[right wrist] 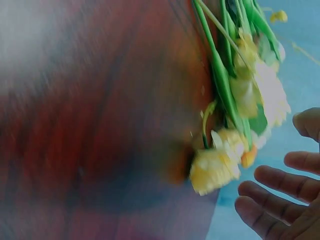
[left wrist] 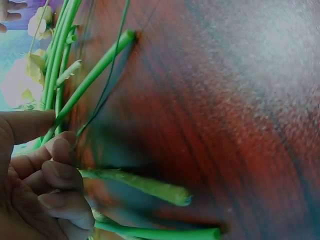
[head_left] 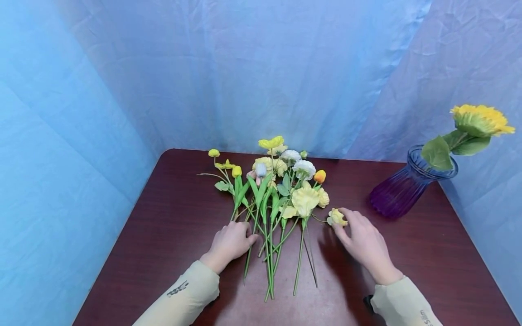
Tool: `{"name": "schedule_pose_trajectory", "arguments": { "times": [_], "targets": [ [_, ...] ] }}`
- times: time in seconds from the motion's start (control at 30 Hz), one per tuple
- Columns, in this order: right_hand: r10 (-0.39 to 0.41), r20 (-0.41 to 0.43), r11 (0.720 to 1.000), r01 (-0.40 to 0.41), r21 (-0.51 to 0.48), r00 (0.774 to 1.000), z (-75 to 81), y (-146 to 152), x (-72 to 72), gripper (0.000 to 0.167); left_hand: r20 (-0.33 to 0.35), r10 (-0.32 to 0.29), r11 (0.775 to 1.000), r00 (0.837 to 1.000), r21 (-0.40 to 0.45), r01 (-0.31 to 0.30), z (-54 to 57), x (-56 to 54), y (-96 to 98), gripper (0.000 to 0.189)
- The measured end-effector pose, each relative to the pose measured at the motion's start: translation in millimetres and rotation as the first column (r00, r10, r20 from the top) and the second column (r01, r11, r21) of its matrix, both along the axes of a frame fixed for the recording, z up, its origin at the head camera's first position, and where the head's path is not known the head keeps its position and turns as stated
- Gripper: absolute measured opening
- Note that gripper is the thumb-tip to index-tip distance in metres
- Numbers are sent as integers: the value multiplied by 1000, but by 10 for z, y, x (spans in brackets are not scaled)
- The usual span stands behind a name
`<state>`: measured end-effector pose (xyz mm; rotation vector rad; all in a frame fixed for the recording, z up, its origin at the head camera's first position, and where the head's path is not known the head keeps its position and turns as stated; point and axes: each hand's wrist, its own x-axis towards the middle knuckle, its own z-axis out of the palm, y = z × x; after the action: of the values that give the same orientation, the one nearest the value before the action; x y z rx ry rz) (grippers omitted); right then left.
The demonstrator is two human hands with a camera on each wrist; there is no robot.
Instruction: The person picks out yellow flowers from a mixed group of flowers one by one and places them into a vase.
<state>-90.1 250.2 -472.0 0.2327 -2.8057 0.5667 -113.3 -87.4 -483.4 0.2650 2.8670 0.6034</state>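
Note:
My left hand [head_left: 233, 242] is low over the table beside a spread of artificial flowers. In the left wrist view its thumb and index finger pinch a green flower stem [left wrist: 92, 75], while the other fingers curl in. Which bloom that stem carries I cannot tell. To the right, my right hand [head_left: 364, 240] hovers near a small pale yellow flower [head_left: 337, 218] at the bunch's edge. The right wrist view shows its fingers spread and holding nothing, with a yellow flower [right wrist: 215, 170] apart from them. White blooms [head_left: 303, 170] and an orange tulip [head_left: 320, 176] lie among the bunch.
A blue-purple glass vase [head_left: 397, 192] stands at the right of the dark reddish table [head_left: 171, 213], with a large yellow flower [head_left: 481, 120] in it. Several loose stems [head_left: 299, 262] point toward the front edge. Blue cloth [head_left: 285, 77] hangs behind and along the sides.

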Motion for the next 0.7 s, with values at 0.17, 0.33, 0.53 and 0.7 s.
{"name": "schedule_pose_trajectory", "arguments": {
  "times": [0.17, 0.33, 0.53, 0.7],
  "targets": [
    [58, 14, 998, -58, 17, 998, -124, -176, 54, 42, 22, 8, 999, 1000, 53, -9, -21, 5, -18, 31],
    [110, 24, 994, -111, 23, 994, -256, -333, 112, 38, 66, -15, 980, 998, 201, 1, -33, 21, -44, 23],
    [105, 33, 994, -106, 33, 994, -340, -454, 160, 28, 121, -30, 932, 992, 363, -16, 62, 57, -75, 17],
    [95, 81, 995, -98, 34, 992, -344, -500, 154, 22, 46, 1, 928, 999, 373, -18, 147, 77, -136, 15]
  ]
}}
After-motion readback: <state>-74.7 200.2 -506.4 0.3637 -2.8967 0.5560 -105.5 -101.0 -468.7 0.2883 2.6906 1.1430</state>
